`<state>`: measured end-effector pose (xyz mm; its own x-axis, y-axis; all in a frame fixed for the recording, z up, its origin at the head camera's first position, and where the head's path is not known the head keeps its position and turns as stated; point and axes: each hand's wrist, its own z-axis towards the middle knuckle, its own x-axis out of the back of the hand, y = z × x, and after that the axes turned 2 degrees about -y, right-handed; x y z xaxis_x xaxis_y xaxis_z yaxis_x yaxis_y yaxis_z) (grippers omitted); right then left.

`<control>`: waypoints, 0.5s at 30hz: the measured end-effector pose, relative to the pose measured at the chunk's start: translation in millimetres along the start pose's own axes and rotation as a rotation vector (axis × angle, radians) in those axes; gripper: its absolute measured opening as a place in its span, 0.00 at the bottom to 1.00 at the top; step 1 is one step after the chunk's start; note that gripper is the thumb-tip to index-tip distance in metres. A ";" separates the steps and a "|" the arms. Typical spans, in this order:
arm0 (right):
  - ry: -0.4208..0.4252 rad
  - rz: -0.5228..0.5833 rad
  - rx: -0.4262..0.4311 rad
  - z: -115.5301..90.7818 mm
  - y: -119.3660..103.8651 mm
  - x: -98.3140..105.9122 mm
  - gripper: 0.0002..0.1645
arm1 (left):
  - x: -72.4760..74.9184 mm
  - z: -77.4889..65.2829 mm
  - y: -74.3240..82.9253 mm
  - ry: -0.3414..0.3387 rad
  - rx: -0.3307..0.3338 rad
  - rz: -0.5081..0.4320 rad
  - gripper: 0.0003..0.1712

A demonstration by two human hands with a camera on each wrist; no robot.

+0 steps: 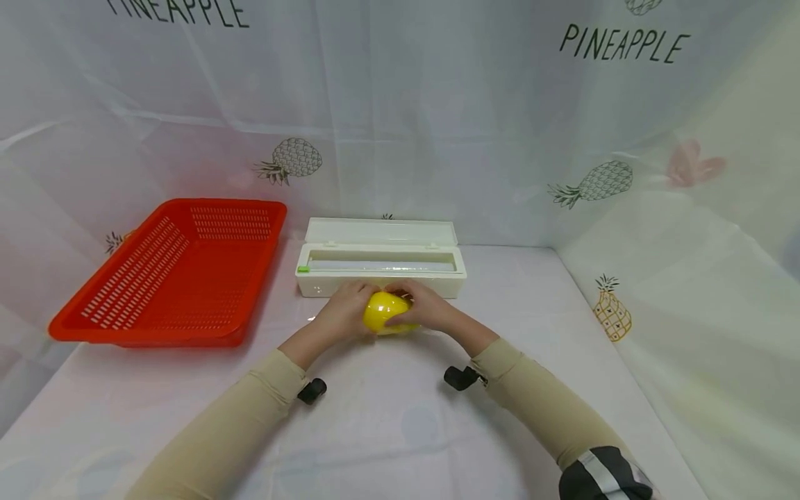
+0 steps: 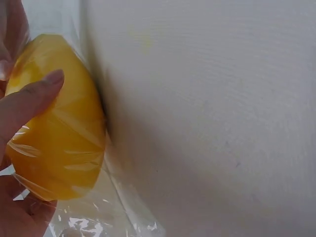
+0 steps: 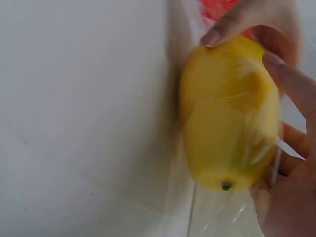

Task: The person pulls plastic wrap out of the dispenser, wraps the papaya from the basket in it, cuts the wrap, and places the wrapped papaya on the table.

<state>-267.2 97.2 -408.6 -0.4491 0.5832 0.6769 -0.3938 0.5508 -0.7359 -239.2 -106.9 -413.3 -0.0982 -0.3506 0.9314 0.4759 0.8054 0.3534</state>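
Note:
Both hands hold a yellow fruit [image 1: 382, 312] low over the table, just in front of a white cling film dispenser [image 1: 381, 283]. Clear cling film [image 2: 79, 217] is drawn over the fruit, creased on its skin, with a loose part spreading below. My left hand [image 1: 342, 310] grips the fruit's left side, its thumb [image 2: 37, 101] pressed on the filmed surface. From the right, my right hand [image 1: 428, 305] grips it with thumb and fingers. A small dark green spot marks one end of the fruit in the right wrist view.
The dispenser's lid [image 1: 381, 230] stands raised, showing a roll inside, and a green slider [image 1: 303, 269] sits at its left end. A red perforated basket [image 1: 237, 332] is at the left. Behind hangs a pineapple-print curtain [image 1: 437, 139]; a white cloth [image 1: 387, 430] covers the table.

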 end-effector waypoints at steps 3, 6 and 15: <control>0.053 0.010 -0.013 -8.2 -6.3 3.4 0.40 | -0.8 0.1 0.8 -0.002 0.021 -0.003 0.48; 0.162 0.036 0.015 -17.4 -13.3 -0.2 0.35 | -1.1 -0.4 0.9 0.002 0.022 0.000 0.47; 0.315 0.231 0.077 -36.1 -15.3 -27.2 0.33 | 2.9 -0.8 2.4 0.018 -0.028 0.021 0.45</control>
<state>-220.0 94.4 -415.1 -0.2697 0.8477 0.4568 -0.3752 0.3444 -0.8606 -237.7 -106.4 -409.8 -0.0727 -0.3422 0.9368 0.5017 0.7992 0.3309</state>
